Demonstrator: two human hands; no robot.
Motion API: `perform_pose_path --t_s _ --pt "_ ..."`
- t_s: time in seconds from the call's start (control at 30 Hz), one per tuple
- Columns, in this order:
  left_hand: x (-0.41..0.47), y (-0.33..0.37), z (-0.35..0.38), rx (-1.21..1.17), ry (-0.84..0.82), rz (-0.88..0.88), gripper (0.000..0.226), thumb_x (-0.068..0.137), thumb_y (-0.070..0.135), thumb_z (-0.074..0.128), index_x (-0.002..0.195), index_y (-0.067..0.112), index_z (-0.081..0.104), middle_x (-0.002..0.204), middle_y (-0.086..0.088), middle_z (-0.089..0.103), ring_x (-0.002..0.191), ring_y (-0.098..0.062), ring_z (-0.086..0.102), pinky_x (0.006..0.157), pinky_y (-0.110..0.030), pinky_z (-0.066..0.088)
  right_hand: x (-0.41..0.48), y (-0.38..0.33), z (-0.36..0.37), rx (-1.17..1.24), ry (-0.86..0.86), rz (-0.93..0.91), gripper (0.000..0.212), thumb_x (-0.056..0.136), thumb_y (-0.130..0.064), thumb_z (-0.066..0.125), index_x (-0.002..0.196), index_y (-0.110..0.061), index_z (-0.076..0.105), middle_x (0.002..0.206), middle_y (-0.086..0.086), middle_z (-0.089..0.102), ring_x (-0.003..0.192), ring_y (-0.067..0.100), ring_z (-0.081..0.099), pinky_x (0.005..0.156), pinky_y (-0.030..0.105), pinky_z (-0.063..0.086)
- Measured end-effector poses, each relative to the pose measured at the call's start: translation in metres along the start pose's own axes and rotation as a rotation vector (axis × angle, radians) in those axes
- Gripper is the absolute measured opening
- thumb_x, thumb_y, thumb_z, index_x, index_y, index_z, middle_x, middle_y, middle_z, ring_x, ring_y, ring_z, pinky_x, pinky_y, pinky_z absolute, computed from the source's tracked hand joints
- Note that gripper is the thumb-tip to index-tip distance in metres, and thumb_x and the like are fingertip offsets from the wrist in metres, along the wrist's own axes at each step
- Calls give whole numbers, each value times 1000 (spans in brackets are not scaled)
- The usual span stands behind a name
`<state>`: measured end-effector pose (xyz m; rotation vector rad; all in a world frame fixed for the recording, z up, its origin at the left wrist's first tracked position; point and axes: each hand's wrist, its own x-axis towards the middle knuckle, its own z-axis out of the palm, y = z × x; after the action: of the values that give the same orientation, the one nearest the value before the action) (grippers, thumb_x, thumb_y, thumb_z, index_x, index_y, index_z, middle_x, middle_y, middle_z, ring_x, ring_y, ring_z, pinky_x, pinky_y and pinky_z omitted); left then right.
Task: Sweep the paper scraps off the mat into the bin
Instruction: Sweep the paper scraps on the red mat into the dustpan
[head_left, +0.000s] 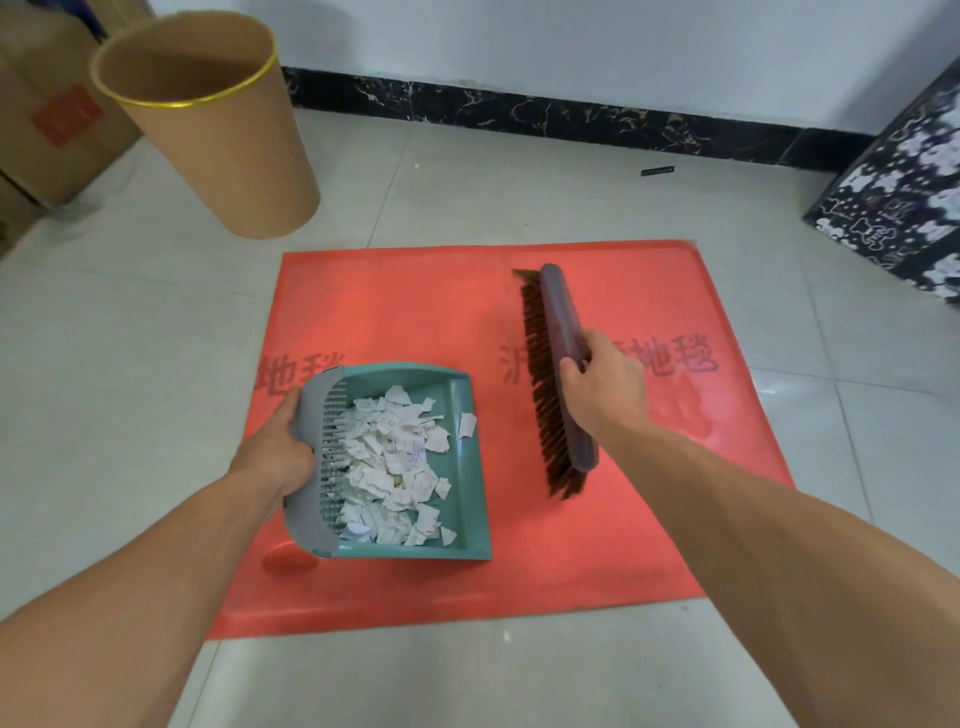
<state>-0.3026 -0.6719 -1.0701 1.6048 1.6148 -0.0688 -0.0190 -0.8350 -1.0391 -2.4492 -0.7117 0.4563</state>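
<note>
A red mat (415, 312) lies on the tiled floor. On its left part a teal dustpan (465, 514) holds a heap of white paper scraps (389, 462). My left hand (280, 447) grips the dustpan's grey back edge. To the right, my right hand (602, 389) is closed around a grey brush (558, 312) with brown bristles, which rests on the mat with its bristles facing the dustpan. A tan round bin (228, 145) with a gold rim stands on the floor beyond the mat's far left corner.
Cardboard boxes (47, 130) stand at the far left behind the bin. A black box with white bear prints (904, 192) sits at the far right. A small dark object (657, 171) lies near the black marble skirting.
</note>
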Motion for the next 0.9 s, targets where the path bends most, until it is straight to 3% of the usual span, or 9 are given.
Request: perform_pose_path --t_s 0.17,0.23,0.33,0.43,0.57,0.7,0.83,0.9 --pt "2 -6 -5 19 -27 -13 96 72 9 44 126 81 10 140 1 54 102 -35 63 84 -51 56 -9 10 5 -61 -83 35 37 94 -21 51 131 -17 53 106 15 67 83 31 58 66 26 37" --pt "5 -9 -5 2 -37 -16 96 70 11 44 122 84 10 138 2 55 102 -34 63 83 -52 57 -16 8 15 -38 -108 35 38 93 -22 51 130 -18 53 108 15 67 90 31 61 70 28 41" --pt "-6 2 0 -21 -39 -32 93 79 2 43 139 67 14 136 5 55 103 -32 62 85 -49 56 -26 -5 29 35 -143 42 39 92 -22 52 130 -19 54 111 14 67 99 32 62 74 27 43" --pt "-10 7 9 -68 -37 -34 91 84 -1 42 143 62 14 122 6 55 101 -32 63 84 -48 56 -34 -22 39 119 -170 40 39 91 -21 53 130 -19 56 115 12 67 106 30 61 84 28 45" --pt "-11 11 10 -98 -24 -23 90 84 -1 42 143 61 14 137 1 56 103 -30 62 85 -49 56 -37 -37 38 208 -167 9 44 92 -27 53 136 -23 52 121 5 66 112 23 59 89 24 42" --pt "-13 13 3 -129 19 -15 90 83 -3 44 145 58 20 131 -1 58 103 -30 61 86 -48 55 -32 -41 26 220 -110 -38 44 93 -27 53 137 -25 51 123 4 65 115 23 57 93 26 42" --pt "-15 13 -6 -120 13 19 100 69 6 46 130 78 14 145 8 47 113 -33 58 84 -53 56 -25 -36 17 186 -87 -8 44 93 -28 52 137 -25 51 121 9 65 112 28 58 93 29 44" --pt "-1 1 -6 -124 29 33 100 62 11 44 115 89 11 143 8 49 110 -34 60 83 -54 56 -25 -34 14 187 -60 17 45 94 -27 52 138 -24 50 123 10 64 113 29 58 95 31 44"
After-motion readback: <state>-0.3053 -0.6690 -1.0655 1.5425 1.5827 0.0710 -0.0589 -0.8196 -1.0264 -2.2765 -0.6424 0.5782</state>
